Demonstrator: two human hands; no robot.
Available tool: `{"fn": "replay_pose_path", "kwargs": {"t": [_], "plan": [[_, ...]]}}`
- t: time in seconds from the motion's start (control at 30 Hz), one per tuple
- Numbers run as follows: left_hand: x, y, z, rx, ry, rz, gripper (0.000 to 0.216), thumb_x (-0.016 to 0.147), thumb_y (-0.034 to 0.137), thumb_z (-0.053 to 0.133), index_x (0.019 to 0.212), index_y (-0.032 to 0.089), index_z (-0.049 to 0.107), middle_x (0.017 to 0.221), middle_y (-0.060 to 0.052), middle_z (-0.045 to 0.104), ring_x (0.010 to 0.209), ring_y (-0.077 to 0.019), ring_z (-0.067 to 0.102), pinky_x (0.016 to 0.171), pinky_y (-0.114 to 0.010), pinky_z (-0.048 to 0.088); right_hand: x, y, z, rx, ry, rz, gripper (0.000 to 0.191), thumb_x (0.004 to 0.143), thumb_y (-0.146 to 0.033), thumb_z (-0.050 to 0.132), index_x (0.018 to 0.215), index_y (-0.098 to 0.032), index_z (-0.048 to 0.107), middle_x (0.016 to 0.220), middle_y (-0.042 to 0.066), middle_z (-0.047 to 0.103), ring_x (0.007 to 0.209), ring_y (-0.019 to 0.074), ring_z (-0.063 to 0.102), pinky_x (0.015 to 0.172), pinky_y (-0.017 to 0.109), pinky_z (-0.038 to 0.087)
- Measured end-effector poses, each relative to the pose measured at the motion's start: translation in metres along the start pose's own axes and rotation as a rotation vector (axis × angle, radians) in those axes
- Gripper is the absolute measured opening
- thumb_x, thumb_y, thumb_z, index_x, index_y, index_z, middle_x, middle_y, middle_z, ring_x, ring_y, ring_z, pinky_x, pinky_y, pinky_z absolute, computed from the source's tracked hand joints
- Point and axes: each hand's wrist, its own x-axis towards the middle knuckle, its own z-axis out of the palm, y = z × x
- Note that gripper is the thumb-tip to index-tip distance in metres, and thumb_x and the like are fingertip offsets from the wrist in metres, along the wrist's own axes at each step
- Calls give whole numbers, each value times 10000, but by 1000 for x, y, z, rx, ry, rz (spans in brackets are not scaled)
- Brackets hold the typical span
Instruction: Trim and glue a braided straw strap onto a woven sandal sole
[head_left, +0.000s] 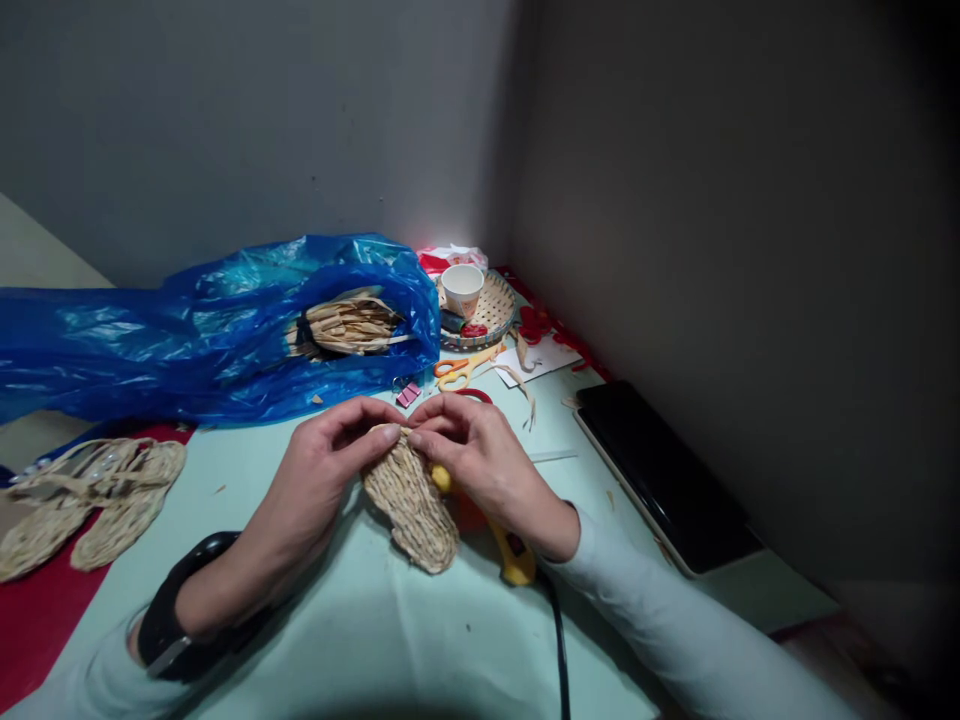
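Note:
A woven straw shoe sole (pixel 412 505) is held at its far end by both hands, its near end hanging over the table. My left hand (pixel 322 465) pinches the top left edge between thumb and fingers. Close beside it, my right hand (pixel 480 460) grips the top right edge, with the thumb tips nearly meeting. Under my right hand lies a yellow corded tool (pixel 517 560), probably a glue gun, partly covered by the hand and the sole. A finished-looking pair of straw sandals (pixel 127 500) rests at the left.
An open blue plastic bag (pixel 225 310) holds a bundle of dried straw (pixel 349 325). Beyond my hands are orange-handled scissors (pixel 469 368), a pink binder clip (pixel 408 394), and a woven basket (pixel 499 305) with a paper cup (pixel 463 288). A dark flat device (pixel 664 470) lies right by the wall.

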Motion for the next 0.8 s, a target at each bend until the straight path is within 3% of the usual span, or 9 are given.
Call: {"fn": "replay_pose_path", "kwargs": {"t": [0.4, 0.63, 0.8], "plan": [[-4, 2, 6, -148, 43, -123, 182, 603, 259, 895, 659, 168, 748, 601, 0, 692, 546, -149, 601, 547, -261, 467, -3, -6, 2, 177, -10, 143, 238, 726, -344, 850, 757, -146, 721, 678, -26, 655, 616, 107, 572, 626, 255, 452], [-9, 3, 9, -257, 49, -153, 232, 604, 177, 898, 788, 159, 757, 660, 8, 709, 595, -142, 633, 574, -250, 480, -4, -6, 4, 218, 30, 185, 258, 654, -323, 889, 712, -160, 698, 670, -20, 663, 625, 123, 576, 634, 277, 422], [-8, 0, 10, -311, 57, -168, 203, 601, 105, 858, 767, 141, 745, 641, 11, 698, 581, -125, 626, 573, -238, 488, -3, -2, 6, 272, 25, 206, 255, 621, -295, 881, 684, -167, 670, 651, -27, 652, 613, 119, 559, 634, 277, 407]]}}
